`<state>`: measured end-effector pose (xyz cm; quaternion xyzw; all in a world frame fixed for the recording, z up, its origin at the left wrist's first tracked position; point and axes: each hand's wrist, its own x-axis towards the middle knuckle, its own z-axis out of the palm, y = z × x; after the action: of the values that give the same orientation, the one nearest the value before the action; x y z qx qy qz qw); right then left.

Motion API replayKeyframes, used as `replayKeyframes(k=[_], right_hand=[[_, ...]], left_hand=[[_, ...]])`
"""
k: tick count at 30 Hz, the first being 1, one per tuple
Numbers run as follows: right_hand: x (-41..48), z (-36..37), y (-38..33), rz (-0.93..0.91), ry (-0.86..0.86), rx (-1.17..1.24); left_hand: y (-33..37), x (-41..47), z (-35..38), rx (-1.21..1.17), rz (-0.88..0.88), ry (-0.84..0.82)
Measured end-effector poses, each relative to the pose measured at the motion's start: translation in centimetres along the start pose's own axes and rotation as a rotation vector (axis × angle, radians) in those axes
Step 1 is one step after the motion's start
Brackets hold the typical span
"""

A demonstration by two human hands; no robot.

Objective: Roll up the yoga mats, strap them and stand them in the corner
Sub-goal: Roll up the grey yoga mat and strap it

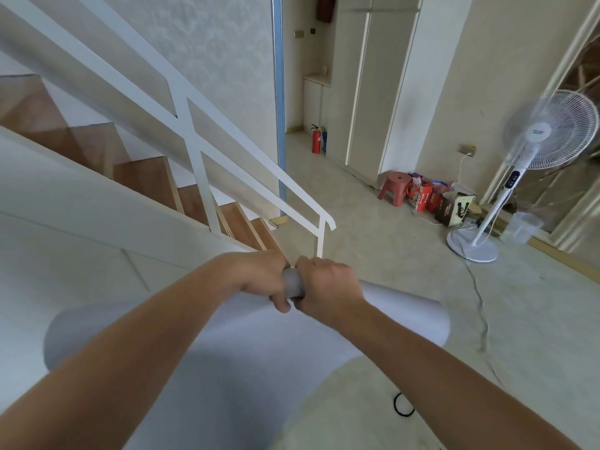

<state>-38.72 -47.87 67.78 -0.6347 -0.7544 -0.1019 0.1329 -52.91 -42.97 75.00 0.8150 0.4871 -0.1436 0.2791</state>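
Mat: a pale lilac-grey foam yoga mat [201, 368] is seen at 6 o'clock, its top edge rolled into a narrow tube.
Left hand [264, 280]: wrapped round the tube.
Right hand [326, 287]: clenched round the tube, touching the left.
Loop: a thin black loop [404, 409] is laid on the floor at 5 o'clock.

Mat [246, 345]: matt, smooth, foam-like, pale grey. Stair treads [143, 180], left: wood, light satin sheen. Railing [202, 177]: smooth white paint. Floor [373, 228]: pale stone-look, faint gloss. Far right fan [548, 131]: white plastic, wire grille. Stool [394, 186]: red plastic, glossy. Wall [211, 43]: embossed wallpaper.
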Motion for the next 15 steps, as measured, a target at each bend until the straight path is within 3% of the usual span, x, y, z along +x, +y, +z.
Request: replayKeyframes(k=[3,5,7,9,12,14,15], right_hand=[[1.5,-2.1,0.3,0.076,-0.360,0.215],[2.5,-2.7,0.5,0.087,-0.448,0.334],[2.4,-2.6,0.3,0.043,-0.398,0.298],[1.7,-1.1,0.2,-0.046,-0.100,0.080],[0.4,1.4,-0.1,-0.120,0.247,-0.146],[0.7,1.0,-0.5,-0.162,0.288,-0.087],[1.4,-0.1,-0.6,-0.161,0.201,-0.033]], left_hand=[[0.2,-0.3,1.4,0.427,0.007,0.291],[0.2,0.0,3.4,0.671,0.015,0.527],[-0.1,0.1,3.9,0.604,-0.011,0.599],[-0.6,-0.2,3.1,0.415,-0.048,0.547],[-1.3,-0.8,0.2,0.043,-0.097,0.253],[-1.7,-1.3,-0.9,-0.095,-0.083,0.070],[-1.8,-1.6,-1.0,-0.076,-0.069,0.072]])
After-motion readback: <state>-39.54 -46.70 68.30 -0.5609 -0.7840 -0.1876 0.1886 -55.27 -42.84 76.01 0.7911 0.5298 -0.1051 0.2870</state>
